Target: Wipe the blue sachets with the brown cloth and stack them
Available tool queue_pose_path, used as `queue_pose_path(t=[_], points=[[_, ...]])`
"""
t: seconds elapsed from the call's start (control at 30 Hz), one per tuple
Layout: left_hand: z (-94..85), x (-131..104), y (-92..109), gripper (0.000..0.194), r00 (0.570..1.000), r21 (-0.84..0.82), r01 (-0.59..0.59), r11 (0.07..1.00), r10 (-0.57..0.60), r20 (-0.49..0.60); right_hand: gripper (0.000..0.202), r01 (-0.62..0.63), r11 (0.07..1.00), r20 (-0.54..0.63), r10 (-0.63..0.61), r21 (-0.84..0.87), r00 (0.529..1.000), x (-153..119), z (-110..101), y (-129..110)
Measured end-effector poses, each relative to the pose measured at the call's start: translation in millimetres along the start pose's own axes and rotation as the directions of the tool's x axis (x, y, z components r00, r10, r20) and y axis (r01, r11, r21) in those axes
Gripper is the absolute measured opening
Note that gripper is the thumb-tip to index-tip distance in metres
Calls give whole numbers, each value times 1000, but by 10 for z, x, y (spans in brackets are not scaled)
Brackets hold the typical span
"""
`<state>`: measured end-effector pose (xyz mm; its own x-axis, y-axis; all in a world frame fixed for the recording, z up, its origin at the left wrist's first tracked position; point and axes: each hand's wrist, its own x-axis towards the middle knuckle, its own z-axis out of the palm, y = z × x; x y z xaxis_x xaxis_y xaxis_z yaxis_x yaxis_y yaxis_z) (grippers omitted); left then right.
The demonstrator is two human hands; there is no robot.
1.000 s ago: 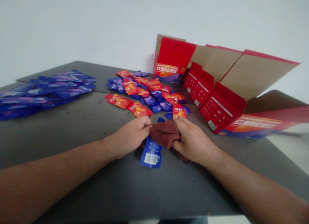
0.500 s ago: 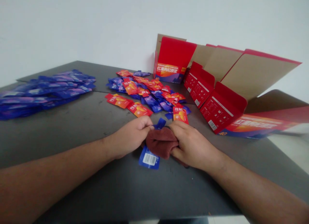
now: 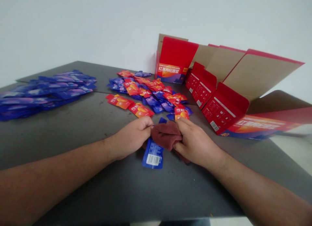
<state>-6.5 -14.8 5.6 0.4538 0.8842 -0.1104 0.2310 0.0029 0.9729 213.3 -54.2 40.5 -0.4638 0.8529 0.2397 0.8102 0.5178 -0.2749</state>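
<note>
Between my hands is a blue sachet (image 3: 154, 153) with a white barcode label at its near end. A folded brown cloth (image 3: 167, 134) covers its middle, and its far tip shows beyond the cloth. My left hand (image 3: 136, 133) is closed at the sachet's left edge, its fingertips partly hidden. My right hand (image 3: 195, 141) grips the cloth, thumb and fingers pinching it from the right, against the sachet. Just beyond the hands lies a loose heap of red sachets (image 3: 140, 109) and blue sachets (image 3: 156, 104).
On the left of the dark table (image 3: 102, 183) lies a large pile of blue sachets (image 3: 48, 91). Red cardboard boxes with raised flaps, among them a back box (image 3: 170, 71) and a front box (image 3: 258, 127), line the right side. A white wall rises behind.
My right hand and the cloth have shifted slightly up and to the right across the sachet, baring more of its near part. The left hand has barely moved.
</note>
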Motion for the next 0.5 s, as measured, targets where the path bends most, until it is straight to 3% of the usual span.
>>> queue_pose_path(t=[0.17,0.37,0.5], points=[[-13,-6,12,20,997,114,-55,992,61,-51,21,141,989,97,-144,39,985,-17,6,-9],[-6,-17,38,18,1000,44,9,999,-9,-13,19,28,1000,9,-28,14,1000,-4,-5,-2],[-11,-11,24,21,994,142,-73,987,84,-72,19,170,982,100,-178,78,979,-18,-10,-40]])
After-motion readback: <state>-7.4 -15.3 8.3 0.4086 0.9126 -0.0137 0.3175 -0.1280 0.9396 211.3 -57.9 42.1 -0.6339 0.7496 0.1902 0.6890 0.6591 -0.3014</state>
